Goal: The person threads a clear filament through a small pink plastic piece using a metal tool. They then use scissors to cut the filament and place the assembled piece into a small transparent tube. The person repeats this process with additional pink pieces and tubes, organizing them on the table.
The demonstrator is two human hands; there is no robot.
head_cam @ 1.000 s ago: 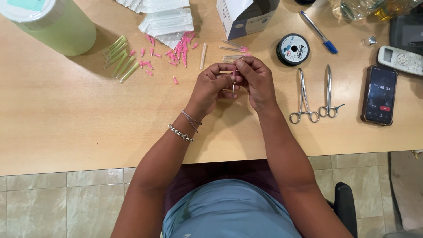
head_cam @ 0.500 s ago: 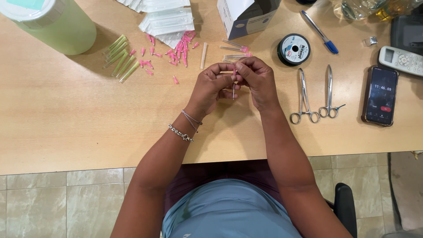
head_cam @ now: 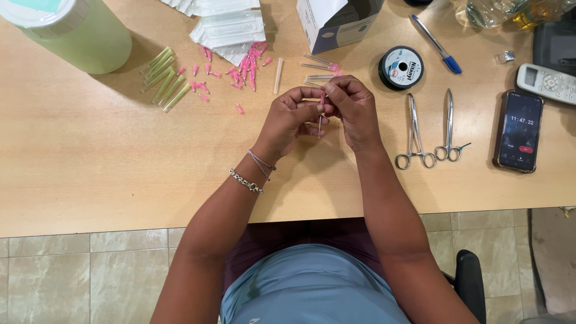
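Bright, even light; soft shadows; sharp focus.

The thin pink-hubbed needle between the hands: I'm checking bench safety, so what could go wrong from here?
1. The thin pink-hubbed needle is pinched between the left hand and right hand; its bare shaft points down near the fingers, so a slip may prick.
2. Loose small pink plastic caps lie scattered on the light wooden table; a sleeve could sweep them off.

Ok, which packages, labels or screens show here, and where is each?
Cardboard box: top centre, white and blue, flap open.
Clear sachets: stacked left of the box.
Spool: black, round white label, right of hands.
Phone: right, dark lit screen.
Remote: white, small grey display, far right.
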